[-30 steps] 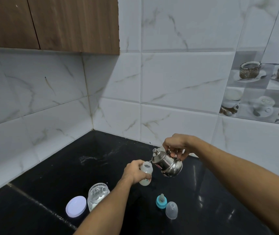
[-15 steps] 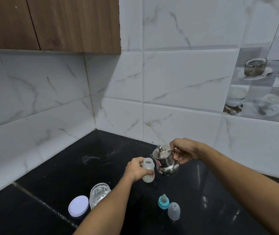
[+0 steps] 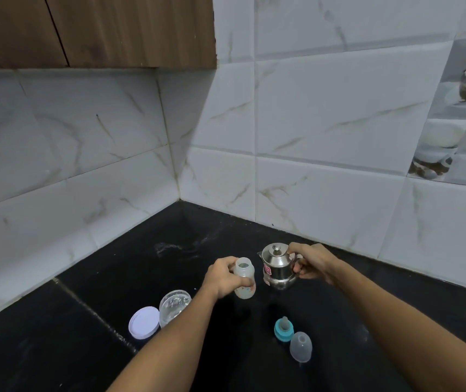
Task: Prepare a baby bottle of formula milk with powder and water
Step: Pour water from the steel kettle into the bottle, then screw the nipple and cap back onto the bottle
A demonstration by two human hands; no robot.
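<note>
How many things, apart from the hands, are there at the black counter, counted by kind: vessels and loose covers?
Vessels: 3 (bottle, kettle, jar)
Loose covers: 3 (lid, teat, cap)
Total: 6

Black counter [image 3: 56,335], jar [image 3: 174,306], white lid [image 3: 144,322], teat [image 3: 284,331], clear cap [image 3: 300,346]

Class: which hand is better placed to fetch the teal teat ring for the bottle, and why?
Right. The left hand grips the open bottle. The right hand holds only the upright kettle, seemingly set down, and the teal teat ring lies on that side.
</note>
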